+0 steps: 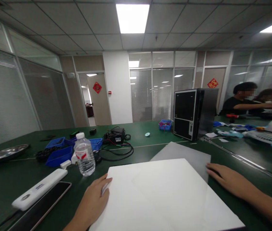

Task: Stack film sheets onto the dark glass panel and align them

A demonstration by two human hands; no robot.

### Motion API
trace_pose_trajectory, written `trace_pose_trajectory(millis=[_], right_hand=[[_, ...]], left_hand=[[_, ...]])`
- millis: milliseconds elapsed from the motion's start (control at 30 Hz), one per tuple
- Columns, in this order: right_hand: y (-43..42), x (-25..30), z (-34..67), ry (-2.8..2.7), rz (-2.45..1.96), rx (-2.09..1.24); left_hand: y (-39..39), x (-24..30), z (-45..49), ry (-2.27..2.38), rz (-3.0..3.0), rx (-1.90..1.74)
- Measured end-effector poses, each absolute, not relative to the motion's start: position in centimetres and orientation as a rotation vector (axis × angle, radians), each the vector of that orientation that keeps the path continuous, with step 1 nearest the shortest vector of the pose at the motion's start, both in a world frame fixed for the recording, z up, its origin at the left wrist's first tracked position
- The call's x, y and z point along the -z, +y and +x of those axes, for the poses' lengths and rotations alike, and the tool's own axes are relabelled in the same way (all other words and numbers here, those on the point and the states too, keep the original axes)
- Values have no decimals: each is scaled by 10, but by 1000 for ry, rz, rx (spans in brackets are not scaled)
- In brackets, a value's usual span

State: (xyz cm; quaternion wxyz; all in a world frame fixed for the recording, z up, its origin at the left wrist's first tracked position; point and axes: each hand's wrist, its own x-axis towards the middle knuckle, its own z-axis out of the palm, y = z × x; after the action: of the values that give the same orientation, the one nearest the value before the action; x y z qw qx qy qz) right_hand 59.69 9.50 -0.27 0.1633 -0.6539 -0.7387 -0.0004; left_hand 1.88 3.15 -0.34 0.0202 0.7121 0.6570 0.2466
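Note:
A large white board [165, 195] lies flat on the green table in front of me, on top of a grey sheet [184, 153]. My left hand [95, 200] rests at the board's left edge with its fingers curled around the near corner. On the right side, my right hand [225, 179] lies flat with fingers stretched out, its fingertips touching the grey sheet's edge.
A water bottle [85, 154], a white remote-like device [39, 188] and a dark phone [42, 205] sit at left. Behind are blue bins [59, 155], cables [116, 149], a metal tray [3, 152] and a black computer tower [193, 113]. Two people work at far right [244, 101].

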Motion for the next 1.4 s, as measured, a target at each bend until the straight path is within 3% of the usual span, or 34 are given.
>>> trace_pose_trajectory(millis=[433,1400], right_hand=[[73,-18,557,-2186,-1651,45],[60,-8,561,-2514,-1378,-486]], left_hand=[[30,5,17,2029,2212,-835],[27,1,20,2057,2148,-758]])
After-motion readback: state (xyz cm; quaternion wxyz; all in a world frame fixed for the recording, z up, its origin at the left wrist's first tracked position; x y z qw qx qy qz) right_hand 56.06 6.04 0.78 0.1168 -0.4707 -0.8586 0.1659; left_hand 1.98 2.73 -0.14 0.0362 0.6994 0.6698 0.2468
